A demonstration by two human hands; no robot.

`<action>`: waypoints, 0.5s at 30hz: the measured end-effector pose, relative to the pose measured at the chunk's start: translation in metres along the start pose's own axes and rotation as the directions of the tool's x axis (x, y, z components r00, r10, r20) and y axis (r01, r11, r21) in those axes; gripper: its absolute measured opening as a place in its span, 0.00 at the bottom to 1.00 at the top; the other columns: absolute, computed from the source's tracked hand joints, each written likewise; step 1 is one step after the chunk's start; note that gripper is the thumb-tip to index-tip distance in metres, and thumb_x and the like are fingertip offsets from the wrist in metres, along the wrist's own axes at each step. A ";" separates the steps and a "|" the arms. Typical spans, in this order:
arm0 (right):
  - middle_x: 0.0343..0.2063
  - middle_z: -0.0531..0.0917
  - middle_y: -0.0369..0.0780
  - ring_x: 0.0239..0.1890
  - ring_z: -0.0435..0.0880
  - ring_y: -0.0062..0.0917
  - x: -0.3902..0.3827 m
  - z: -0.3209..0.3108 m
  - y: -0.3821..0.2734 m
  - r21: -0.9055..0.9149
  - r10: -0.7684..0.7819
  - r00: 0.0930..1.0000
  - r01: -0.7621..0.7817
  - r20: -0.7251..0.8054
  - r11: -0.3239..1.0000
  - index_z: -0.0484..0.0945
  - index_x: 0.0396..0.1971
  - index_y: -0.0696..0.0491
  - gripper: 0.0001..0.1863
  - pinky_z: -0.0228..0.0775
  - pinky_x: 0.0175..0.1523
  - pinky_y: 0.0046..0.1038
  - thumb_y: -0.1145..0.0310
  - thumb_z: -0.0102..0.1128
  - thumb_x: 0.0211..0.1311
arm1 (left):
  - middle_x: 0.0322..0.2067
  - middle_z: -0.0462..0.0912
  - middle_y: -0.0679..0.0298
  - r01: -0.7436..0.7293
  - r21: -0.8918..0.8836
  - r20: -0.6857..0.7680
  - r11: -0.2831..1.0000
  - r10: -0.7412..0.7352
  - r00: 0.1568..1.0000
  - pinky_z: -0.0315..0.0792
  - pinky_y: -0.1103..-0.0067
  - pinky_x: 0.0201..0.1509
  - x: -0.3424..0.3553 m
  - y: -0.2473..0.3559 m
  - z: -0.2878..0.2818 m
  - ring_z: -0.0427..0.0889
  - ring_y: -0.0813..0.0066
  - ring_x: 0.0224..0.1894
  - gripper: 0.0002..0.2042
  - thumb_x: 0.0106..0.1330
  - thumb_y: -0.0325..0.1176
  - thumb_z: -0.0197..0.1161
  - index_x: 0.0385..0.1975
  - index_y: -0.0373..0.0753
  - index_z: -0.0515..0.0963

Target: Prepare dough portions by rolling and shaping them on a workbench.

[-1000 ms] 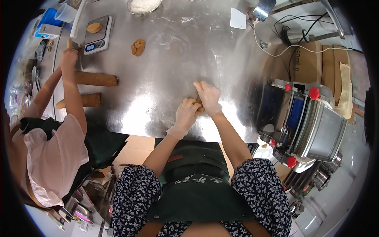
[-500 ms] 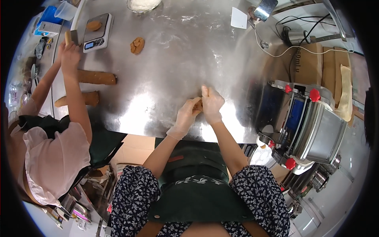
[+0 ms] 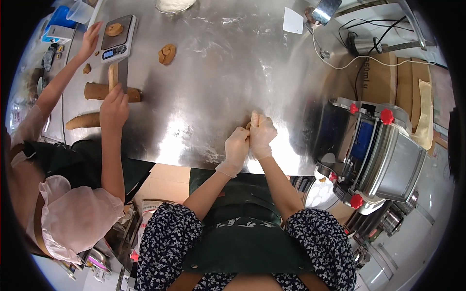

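My gloved left hand (image 3: 236,148) and gloved right hand (image 3: 262,133) meet on the steel worktop (image 3: 208,82), near its front edge. Their fingers are curled round a small lump of brown dough (image 3: 248,126), which is mostly hidden between them. A separate crumpled piece of brown dough (image 3: 166,54) lies further back, left of centre.
At the left, a co-worker's hand (image 3: 114,109) holds a wooden-handled scraper (image 3: 113,75) beside dough logs (image 3: 82,121); the other reaches toward a scale (image 3: 115,53) bearing dough. A flour bowl (image 3: 174,6) stands at the back, a steel roller machine (image 3: 388,160) at the right.
My hands have drawn closer together over the lump, hiding more of it. The co-worker's scraper has moved down and right, and that person's other hand has moved up toward the scale.
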State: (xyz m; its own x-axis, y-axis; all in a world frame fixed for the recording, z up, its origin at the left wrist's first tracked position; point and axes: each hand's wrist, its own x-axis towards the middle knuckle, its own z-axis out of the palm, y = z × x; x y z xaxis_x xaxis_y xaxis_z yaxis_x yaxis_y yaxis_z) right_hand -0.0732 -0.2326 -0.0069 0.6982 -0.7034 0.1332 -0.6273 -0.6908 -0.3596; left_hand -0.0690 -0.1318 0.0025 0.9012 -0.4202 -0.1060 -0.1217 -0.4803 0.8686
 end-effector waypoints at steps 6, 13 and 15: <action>0.18 0.80 0.42 0.22 0.80 0.39 0.014 0.003 0.008 0.034 -0.105 0.982 0.112 -0.157 0.993 0.80 0.23 0.51 0.16 0.74 0.31 0.39 0.57 0.58 0.67 | 0.36 0.82 0.58 0.205 -0.139 -0.093 0.969 -0.219 0.971 0.76 0.70 0.40 0.021 0.007 -0.003 0.81 0.56 0.39 0.05 0.55 0.23 0.66 0.31 0.37 0.81; 0.24 0.82 0.42 0.29 0.81 0.39 -0.007 0.005 0.018 -0.034 -0.046 0.998 0.048 0.037 0.998 0.78 0.22 0.50 0.14 0.74 0.33 0.40 0.59 0.58 0.65 | 0.37 0.79 0.59 -0.491 0.217 0.068 0.844 0.489 0.870 0.76 0.68 0.43 -0.005 -0.011 -0.004 0.78 0.58 0.44 0.08 0.50 0.22 0.61 0.31 0.33 0.81; 0.27 0.82 0.42 0.31 0.81 0.39 0.000 0.001 0.013 0.027 -0.091 0.995 0.090 0.049 0.996 0.78 0.24 0.51 0.12 0.74 0.34 0.39 0.60 0.58 0.65 | 0.36 0.78 0.59 -0.457 0.235 0.107 0.858 0.445 0.889 0.76 0.67 0.43 -0.006 -0.017 -0.005 0.78 0.58 0.43 0.08 0.50 0.22 0.60 0.31 0.32 0.81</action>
State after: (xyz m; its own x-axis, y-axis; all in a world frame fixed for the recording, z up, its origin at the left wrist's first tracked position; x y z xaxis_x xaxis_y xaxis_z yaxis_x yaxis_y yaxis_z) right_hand -0.0809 -0.2413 -0.0126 0.7685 -0.6286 0.1197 -0.5528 -0.7464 -0.3706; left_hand -0.0706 -0.1174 -0.0097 0.7026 -0.6698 0.2403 -0.6143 -0.4004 0.6800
